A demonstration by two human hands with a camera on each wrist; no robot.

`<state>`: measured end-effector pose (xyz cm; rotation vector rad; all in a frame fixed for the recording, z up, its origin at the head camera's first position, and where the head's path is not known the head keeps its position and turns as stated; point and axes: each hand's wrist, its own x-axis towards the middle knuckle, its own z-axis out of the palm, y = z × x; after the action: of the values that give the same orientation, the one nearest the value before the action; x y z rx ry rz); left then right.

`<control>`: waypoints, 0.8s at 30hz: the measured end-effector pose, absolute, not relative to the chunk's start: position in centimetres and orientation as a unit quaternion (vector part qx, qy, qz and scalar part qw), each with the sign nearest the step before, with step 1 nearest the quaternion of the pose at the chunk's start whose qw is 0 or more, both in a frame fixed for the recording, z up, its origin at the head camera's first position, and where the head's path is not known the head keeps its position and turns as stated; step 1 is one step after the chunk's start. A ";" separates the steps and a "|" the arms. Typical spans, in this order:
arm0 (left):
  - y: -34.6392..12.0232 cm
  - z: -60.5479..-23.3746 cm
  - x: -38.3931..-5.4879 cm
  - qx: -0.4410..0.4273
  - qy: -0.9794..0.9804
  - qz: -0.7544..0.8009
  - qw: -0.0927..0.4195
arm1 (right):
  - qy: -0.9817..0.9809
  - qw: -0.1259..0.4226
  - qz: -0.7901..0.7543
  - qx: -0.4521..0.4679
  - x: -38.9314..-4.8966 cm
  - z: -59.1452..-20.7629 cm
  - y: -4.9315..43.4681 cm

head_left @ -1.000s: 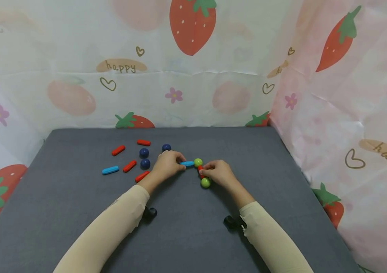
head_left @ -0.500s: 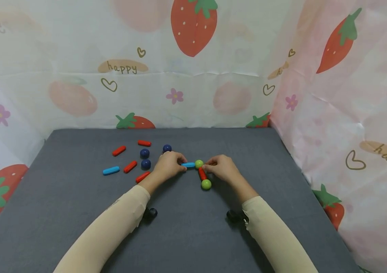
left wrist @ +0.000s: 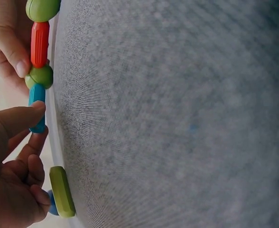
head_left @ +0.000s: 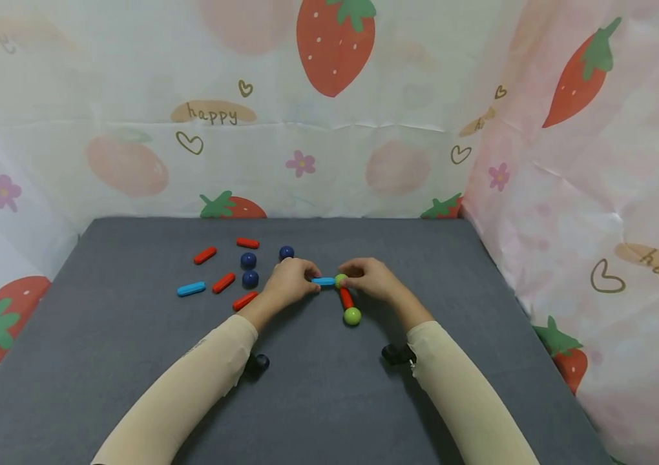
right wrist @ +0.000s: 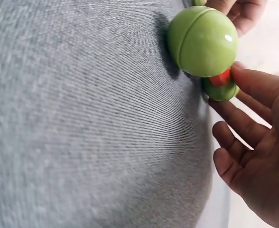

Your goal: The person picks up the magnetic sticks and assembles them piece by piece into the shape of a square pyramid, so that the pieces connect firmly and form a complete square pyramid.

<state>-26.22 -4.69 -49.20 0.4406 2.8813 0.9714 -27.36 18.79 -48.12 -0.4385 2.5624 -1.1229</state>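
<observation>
My left hand point(head_left: 291, 283) pinches a light-blue magnetic-toy rod point(head_left: 324, 281) between thumb and forefinger. The rod's right end meets a green ball point(head_left: 340, 280). Thumb and forefinger of my right hand point(head_left: 373, 278) lie around that ball, pinching it. From it a red rod point(head_left: 346, 298) runs toward me to a second green ball point(head_left: 352, 316), which looms large in the right wrist view. The left wrist view shows these pieces as one line. There, a green rod point(left wrist: 62, 191) and part of a blue ball lie beside my left hand's lower fingers.
Left of my hands on the grey table point(head_left: 132, 361) lie several red rods point(head_left: 223, 283), another light-blue rod point(head_left: 191, 289) and dark-blue balls point(head_left: 251, 279). One more dark-blue ball point(head_left: 286, 252) sits just behind my left hand. A strawberry-print curtain point(head_left: 318, 155) borders the table.
My right hand has shifted from the red rod up to the far green ball, its fingers now around it. The left hand keeps its grip on the light-blue rod.
</observation>
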 end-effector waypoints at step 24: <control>-7.4 -46.9 -25.2 0.154 0.935 0.316 0.038 | 0.889 0.151 -0.411 -0.136 -27.3 -48.9 18.7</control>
<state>-25.23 -7.39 -46.86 0.4723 2.8696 0.9707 -27.31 18.74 -48.89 -0.3895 2.5519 -1.1818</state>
